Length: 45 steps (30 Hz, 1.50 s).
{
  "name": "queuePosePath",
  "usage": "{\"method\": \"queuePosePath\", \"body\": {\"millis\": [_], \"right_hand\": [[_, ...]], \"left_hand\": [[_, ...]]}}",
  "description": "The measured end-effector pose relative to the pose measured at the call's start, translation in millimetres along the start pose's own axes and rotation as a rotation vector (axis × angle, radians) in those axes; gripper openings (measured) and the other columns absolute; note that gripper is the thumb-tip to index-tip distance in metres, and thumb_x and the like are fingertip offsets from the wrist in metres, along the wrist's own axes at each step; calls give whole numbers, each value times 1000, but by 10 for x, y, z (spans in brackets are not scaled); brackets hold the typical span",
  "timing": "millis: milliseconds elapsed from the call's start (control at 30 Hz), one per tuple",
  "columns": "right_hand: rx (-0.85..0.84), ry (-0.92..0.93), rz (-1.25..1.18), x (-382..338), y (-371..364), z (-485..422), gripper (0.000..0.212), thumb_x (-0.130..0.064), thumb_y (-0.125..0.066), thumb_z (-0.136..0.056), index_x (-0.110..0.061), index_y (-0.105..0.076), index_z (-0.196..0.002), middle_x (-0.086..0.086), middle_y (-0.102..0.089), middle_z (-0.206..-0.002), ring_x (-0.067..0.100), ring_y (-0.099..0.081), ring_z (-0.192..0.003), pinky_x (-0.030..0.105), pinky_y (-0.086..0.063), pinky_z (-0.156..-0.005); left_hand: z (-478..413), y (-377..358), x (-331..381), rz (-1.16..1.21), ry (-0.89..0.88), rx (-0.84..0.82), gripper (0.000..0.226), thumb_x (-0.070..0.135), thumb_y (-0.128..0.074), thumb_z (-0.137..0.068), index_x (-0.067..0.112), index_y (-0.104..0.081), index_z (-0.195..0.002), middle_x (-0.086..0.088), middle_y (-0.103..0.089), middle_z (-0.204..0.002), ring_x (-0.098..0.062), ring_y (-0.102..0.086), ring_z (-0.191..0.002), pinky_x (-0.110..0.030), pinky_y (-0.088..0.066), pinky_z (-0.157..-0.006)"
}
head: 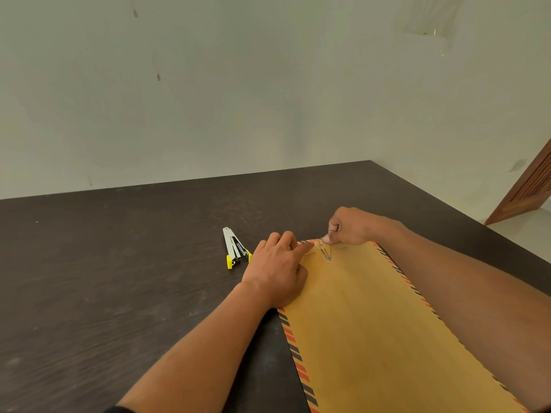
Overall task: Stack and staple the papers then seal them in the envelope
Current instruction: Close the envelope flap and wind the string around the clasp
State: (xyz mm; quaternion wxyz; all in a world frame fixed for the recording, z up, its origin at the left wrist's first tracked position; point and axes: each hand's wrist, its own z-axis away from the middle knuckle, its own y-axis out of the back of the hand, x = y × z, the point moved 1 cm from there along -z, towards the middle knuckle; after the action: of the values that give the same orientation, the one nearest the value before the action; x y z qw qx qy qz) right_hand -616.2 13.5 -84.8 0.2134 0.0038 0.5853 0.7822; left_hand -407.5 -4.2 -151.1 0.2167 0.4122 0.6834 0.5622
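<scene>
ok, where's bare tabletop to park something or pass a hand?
Free: the dark wooden table left of the silver stapler with yellow ends, and beyond it to the pale wall. Crowded: far end of the brown striped-edge envelope, where the left hand presses and the right hand pinches its string.

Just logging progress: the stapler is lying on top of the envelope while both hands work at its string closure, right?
Not quite. In the head view the stapler lies on the dark table, left of the envelope, not on it. The left hand and right hand do work at its string closure.
</scene>
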Motion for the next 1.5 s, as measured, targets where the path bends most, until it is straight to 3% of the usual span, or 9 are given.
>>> {"method": "queuePosePath", "body": {"millis": [100,200,300,500,700,900,1067,1300,1500], "right_hand": [[-20,-18,-38,-53,3,-81,22,-42,-72,-89,-22,-72,-80,-2,-71,-97,19,-65,-95,36,-53,-86],[-55,-89,-175,-76,23,-101,25,-32,-72,-91,-8,-74,-85,2,-66,-69,16,-57,-63,28,-48,-58],[-75,-181,-326,-91,35,-99,20,-15,-71,-92,4,-73,-92,7,-65,-60,14,-55,-50,24,-45,-48],[-89,-221,-417,-130,93,-146,15,6,-64,-92,12,-69,-104,28,-70,-93,27,-68,-75,34,-60,-72],[-143,-224,-440,-195,223,-128,24,14,-67,-85,5,-68,-107,26,-73,-98,29,-76,-79,33,-63,-66],[-222,-234,-470,-211,356,-77,30,20,-67,-81,7,-69,-108,27,-74,-98,32,-77,-83,33,-64,-66],[-151,-192,-416,-189,287,-119,25,17,-71,-80,7,-69,-102,25,-75,-95,32,-77,-82,31,-63,-65],[11,24,44,-327,136,-124,16,4,-73,-83,-10,-66,-82,6,-73,-71,12,-71,-57,27,-58,-60],[107,146,110,-321,69,-38,24,1,-73,-85,-17,-60,-75,-3,-64,-74,17,-69,-76,31,-55,-73]], "left_hand": [[-3,-3,-2,12,12,6,54,40,-36,-96,31,-37,-150,1,-44,-131,-21,-42,-113,-35,-39,-95],[-7,-6,-6,18,17,14,54,39,-38,-95,30,-39,-148,1,-45,-130,-21,-42,-112,-35,-39,-93],[-8,-13,-8,25,18,14,54,38,-39,-95,29,-40,-147,1,-45,-130,-21,-42,-112,-36,-40,-93],[1,-3,-5,35,14,22,53,38,-39,-94,28,-43,-146,1,-45,-129,-21,-42,-112,-35,-40,-94],[9,2,3,35,14,24,50,38,-39,-93,26,-47,-141,0,-46,-128,-21,-43,-110,-36,-40,-94],[4,2,-4,39,8,16,50,40,-39,-94,26,-47,-142,0,-46,-129,-20,-42,-112,-36,-41,-95],[-3,4,-11,38,7,11,50,41,-39,-94,27,-47,-141,1,-45,-128,-20,-42,-111,-36,-41,-96],[9,11,-4,27,11,20,50,40,-38,-93,26,-49,-140,0,-46,-126,-20,-42,-109,-36,-41,-94],[16,24,8,22,9,16,51,40,-37,-93,25,-49,-140,0,-46,-127,-21,-43,-110,-36,-42,-94]]}}
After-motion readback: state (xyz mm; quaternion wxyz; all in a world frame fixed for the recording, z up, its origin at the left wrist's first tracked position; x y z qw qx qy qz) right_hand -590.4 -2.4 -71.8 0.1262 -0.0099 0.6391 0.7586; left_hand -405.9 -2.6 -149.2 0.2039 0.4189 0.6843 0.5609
